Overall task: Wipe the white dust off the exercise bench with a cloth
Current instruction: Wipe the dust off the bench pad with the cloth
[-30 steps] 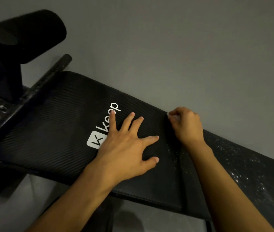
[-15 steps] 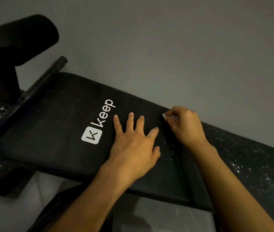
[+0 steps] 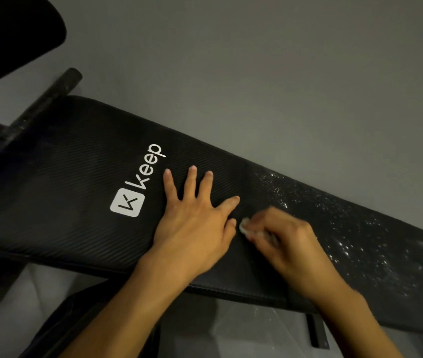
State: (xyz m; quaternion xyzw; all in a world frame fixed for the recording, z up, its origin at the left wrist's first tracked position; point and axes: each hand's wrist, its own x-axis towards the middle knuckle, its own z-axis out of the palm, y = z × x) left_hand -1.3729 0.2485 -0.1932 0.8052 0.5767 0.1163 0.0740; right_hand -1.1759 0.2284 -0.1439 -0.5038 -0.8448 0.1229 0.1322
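I see my left hand (image 3: 192, 223) lying flat, fingers spread, on the black ribbed padded exercise bench (image 3: 63, 177) beside its white logo (image 3: 127, 206). My right hand (image 3: 282, 244) grips a small white cloth (image 3: 244, 226) against the pad, just beside the left thumb. White dust specks (image 3: 360, 241) cover the pad right of both hands.

This is a workout space, either a home gym corner or a small fitness room; which of the two cannot be told. A black padded exercise bench (image 3: 76, 177) with a white "keep" logo (image 3: 138, 184) stands just beside a plain grey wall (image 3: 256, 73). At its left end a thick foam roller pad (image 3: 11, 29) rises above a black bar (image 3: 45, 104), over a pale floor (image 3: 4, 326).
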